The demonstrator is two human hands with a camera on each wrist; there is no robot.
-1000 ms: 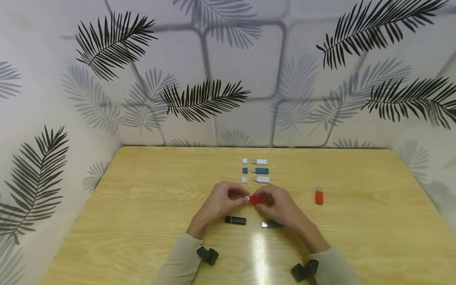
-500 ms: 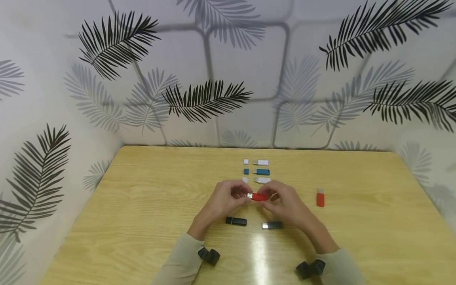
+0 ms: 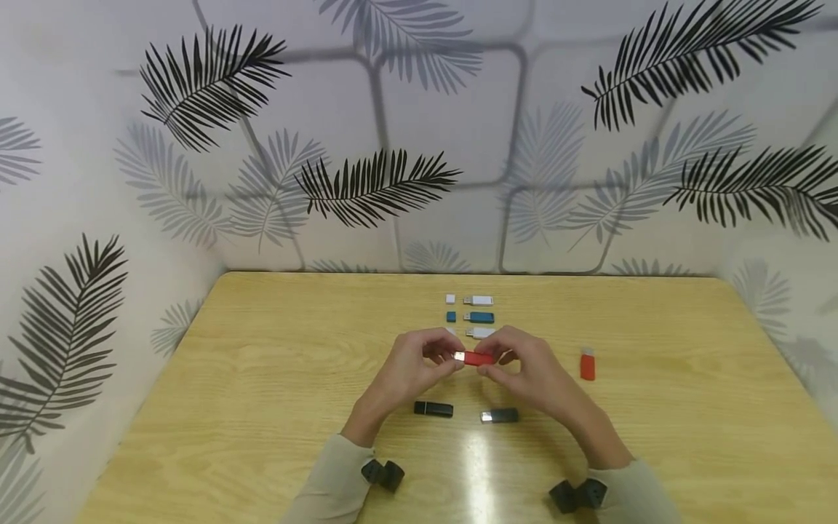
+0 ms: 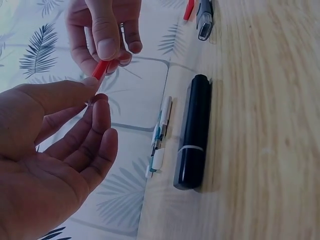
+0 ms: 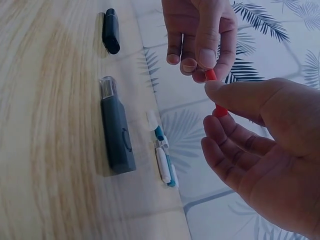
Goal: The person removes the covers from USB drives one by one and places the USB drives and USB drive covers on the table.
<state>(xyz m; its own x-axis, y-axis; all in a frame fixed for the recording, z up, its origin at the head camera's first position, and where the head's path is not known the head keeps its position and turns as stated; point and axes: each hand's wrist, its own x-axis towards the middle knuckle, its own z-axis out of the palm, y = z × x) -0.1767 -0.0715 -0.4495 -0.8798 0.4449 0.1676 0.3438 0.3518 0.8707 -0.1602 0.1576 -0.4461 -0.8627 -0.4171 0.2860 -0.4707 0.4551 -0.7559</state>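
Note:
A red USB stick (image 3: 479,358) with a bright end is held level between both hands above the table. My left hand (image 3: 419,361) pinches the bright end with thumb and fingers. The red body sits in the pinch of my right hand (image 3: 527,362). Both wrist views show the thumbs pressing the red stick (image 5: 220,109) from either side, with the other fingers loosely bent. Fingertips partly cover it, so I cannot tell whether the two parts join. Below the hands lie a black USB stick (image 4: 195,131) and a dark grey USB stick (image 5: 118,131).
Farther back, a white USB stick (image 3: 482,300), a blue USB stick (image 3: 481,317) and another white stick (image 3: 480,332) lie in a column. Left of them are a white cap (image 3: 449,299) and a blue cap (image 3: 451,316). Another red stick (image 3: 588,366) lies at right.
Both hands have moved slightly up the picture with the red USB stick, the right one also rightward. More of the red stick shows, and the dark grey stick is uncovered.

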